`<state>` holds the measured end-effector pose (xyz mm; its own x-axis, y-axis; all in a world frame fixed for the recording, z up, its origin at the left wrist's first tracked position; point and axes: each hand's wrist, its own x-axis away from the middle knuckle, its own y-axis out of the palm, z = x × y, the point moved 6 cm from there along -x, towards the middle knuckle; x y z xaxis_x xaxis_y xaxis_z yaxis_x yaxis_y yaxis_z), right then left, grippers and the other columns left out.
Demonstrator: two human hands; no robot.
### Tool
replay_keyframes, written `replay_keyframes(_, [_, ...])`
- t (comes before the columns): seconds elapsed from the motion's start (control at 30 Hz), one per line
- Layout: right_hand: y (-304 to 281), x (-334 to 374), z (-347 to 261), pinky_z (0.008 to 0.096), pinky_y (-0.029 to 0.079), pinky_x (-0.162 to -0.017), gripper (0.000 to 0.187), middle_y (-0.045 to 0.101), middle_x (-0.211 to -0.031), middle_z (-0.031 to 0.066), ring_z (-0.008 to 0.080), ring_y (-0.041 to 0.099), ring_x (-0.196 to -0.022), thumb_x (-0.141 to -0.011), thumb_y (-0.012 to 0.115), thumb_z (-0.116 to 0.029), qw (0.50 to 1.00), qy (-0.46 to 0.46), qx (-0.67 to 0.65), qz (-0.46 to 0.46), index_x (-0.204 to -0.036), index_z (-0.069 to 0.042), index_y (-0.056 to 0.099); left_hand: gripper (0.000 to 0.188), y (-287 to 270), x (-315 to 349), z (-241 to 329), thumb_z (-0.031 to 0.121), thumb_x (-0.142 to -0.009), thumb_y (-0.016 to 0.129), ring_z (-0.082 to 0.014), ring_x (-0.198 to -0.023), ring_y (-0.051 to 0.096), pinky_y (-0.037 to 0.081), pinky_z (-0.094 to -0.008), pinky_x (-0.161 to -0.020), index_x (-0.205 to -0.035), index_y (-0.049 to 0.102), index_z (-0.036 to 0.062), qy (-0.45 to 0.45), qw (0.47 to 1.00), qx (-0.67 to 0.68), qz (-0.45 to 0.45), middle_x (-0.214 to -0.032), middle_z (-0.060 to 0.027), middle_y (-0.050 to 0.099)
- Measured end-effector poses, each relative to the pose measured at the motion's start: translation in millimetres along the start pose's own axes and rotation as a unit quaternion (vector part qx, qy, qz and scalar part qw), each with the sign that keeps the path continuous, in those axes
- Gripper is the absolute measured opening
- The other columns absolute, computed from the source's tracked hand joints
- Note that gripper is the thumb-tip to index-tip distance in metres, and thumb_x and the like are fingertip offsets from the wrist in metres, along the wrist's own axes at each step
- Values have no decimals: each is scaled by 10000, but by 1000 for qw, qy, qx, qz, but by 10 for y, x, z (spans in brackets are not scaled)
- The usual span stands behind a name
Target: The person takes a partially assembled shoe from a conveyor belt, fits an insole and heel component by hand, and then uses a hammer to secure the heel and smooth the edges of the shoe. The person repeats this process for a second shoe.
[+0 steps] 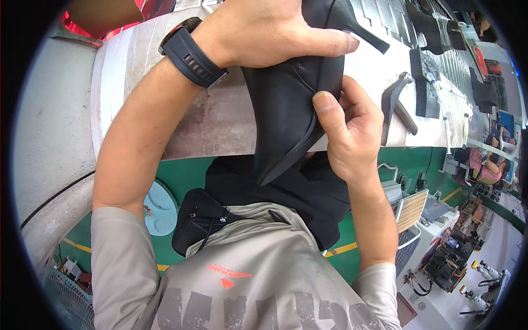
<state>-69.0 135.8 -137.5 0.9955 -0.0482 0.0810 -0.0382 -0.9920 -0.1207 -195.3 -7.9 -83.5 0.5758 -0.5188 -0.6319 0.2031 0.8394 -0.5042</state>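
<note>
A black high-heeled boot (pixel 280 110) hangs over the front edge of the workbench, its pointed toe turned down towards me. Its slim heel (pixel 369 37) sticks out at the upper right. My left hand (pixel 269 34) lies across the boot from above and grips it, the thumb stretched out near the heel; its other fingers are mostly hidden. On the boot's right side, my right hand (pixel 352 124) is closed on its edge. The thumb presses beside a curved seam line, with the fingers curled behind.
To the right on the workbench (pixel 209 124) lie a dark hand tool (pixel 391 99) and a black block (pixel 424 82). Metal slats (pixel 385 22) run along the far side. A light-blue round stool seat (pixel 160 212) stands below left. People (pixel 487 168) sit far right.
</note>
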Motion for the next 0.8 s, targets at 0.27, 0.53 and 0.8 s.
replay_keyframes(0.27, [84, -78, -58, 254, 583, -803, 424, 752, -1052, 98, 103, 697, -894, -970, 786, -160, 992, 28, -120, -29, -1252, 117, 632, 585, -38, -48, -34, 383, -760, 877, -340, -898, 672, 540, -409, -837, -1109, 684, -46, -2, 1000, 16, 1, -967, -217, 680])
replay_keyframes(0.53, [-398, -403, -400, 293, 568, -825, 454, 772, -998, 110, 141, 704, -890, -931, 845, -314, 983, -159, 82, 44, -1171, 54, 730, 512, -534, 207, 251, 305, -801, 911, -140, -859, 667, 543, -292, -805, -1134, 679, -9, -149, 975, -37, 162, -988, -48, 704])
replay_keyframes(0.8, [-288, -37, -487, 455, 506, -1040, 647, 700, -1310, 185, 368, 644, -1216, -716, 950, -358, 892, -362, 272, 14, -1226, -18, 744, 845, -358, 891, 812, 405, -672, 1004, -355, -1145, 693, 575, -412, -971, -1317, 648, -9, -18, 986, -164, 1, -1295, -216, 678])
